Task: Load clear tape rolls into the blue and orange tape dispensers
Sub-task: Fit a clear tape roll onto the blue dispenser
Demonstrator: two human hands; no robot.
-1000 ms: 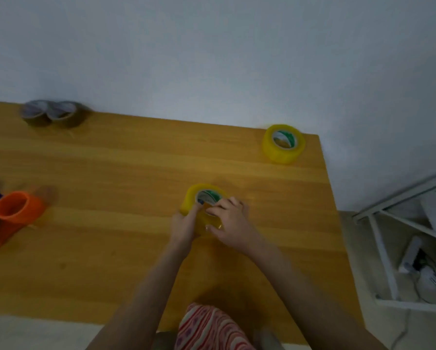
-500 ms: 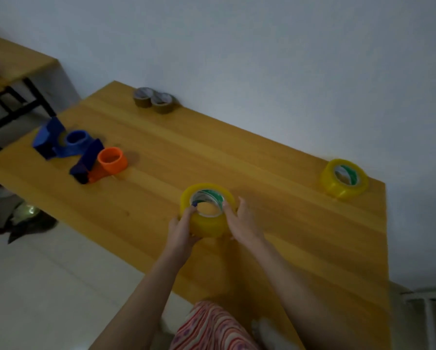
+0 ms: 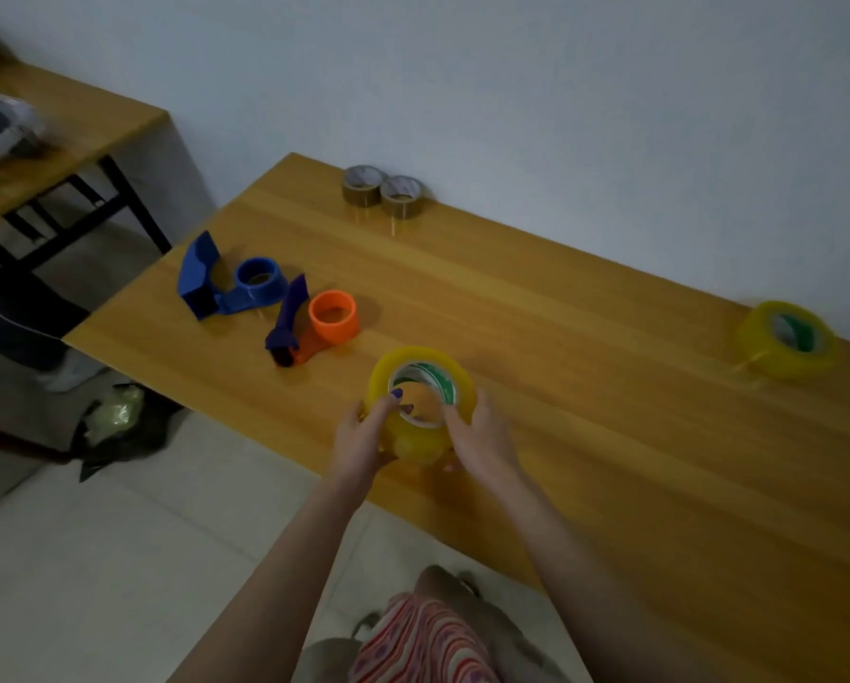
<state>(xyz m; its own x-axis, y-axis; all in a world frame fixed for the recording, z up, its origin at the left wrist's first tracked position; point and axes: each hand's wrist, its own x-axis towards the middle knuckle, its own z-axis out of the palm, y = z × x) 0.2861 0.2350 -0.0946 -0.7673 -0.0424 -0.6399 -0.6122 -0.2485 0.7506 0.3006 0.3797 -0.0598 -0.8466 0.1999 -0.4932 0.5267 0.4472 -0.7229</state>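
Hands, left point(image 3: 361, 438) and right point(image 3: 482, 443), clamp tape roll point(image 3: 420, 401) near table point(image 3: 610, 386) front edge.

The person is wearing no sleeves: both forearms are showing bare from elbow to wrist. The left hand point(image 3: 361, 438) is wearing dark blue-purple polish on 1 visible nail. The right hand point(image 3: 482, 443) is showing no rings. A garment point(image 3: 413, 643) striped red, pink and cream is covering the lap.

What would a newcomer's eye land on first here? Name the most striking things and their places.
The yellowish tape roll at the table's near edge, held between left hand and right hand. Then the orange dispenser and blue dispenser at the left end.
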